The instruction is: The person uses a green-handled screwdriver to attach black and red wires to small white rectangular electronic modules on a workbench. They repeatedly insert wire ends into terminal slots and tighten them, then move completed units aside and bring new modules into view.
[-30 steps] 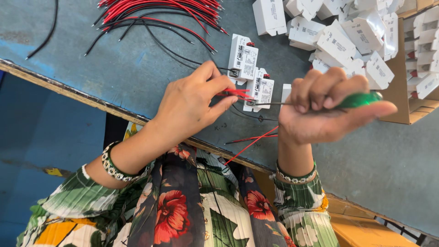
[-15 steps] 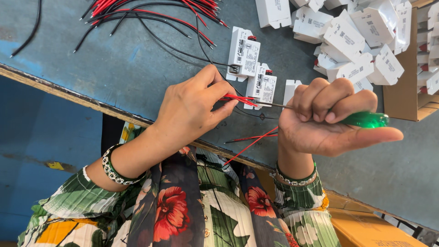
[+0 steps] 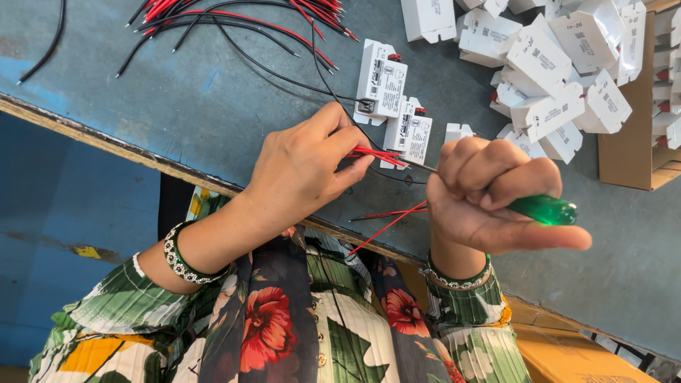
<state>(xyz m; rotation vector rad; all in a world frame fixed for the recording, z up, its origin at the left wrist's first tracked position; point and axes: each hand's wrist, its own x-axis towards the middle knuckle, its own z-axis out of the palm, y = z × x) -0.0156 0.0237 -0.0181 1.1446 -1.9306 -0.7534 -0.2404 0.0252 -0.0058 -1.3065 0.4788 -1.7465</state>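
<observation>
My left hand (image 3: 301,167) pinches the ends of red wires (image 3: 376,153) against a small white plastic module (image 3: 409,132) lying on the grey table (image 3: 213,99). My right hand (image 3: 489,195) is closed around a green-handled screwdriver (image 3: 543,209); its thin shaft points left and its tip meets the wire ends at the module. A second white module (image 3: 381,81), with a black wire attached, lies just behind the first. More red wire (image 3: 386,223) hangs over the table's front edge between my hands.
A bundle of red and black wires (image 3: 234,18) lies at the back left. A heap of white modules (image 3: 553,64) fills the back right, beside a cardboard box (image 3: 631,152) holding more. The table's wooden front edge (image 3: 106,142) runs diagonally.
My right hand has rolled on the screwdriver handle, fingers curling tighter and thumb stretching out to the right. The left hand holds the red wires in the same spot.
</observation>
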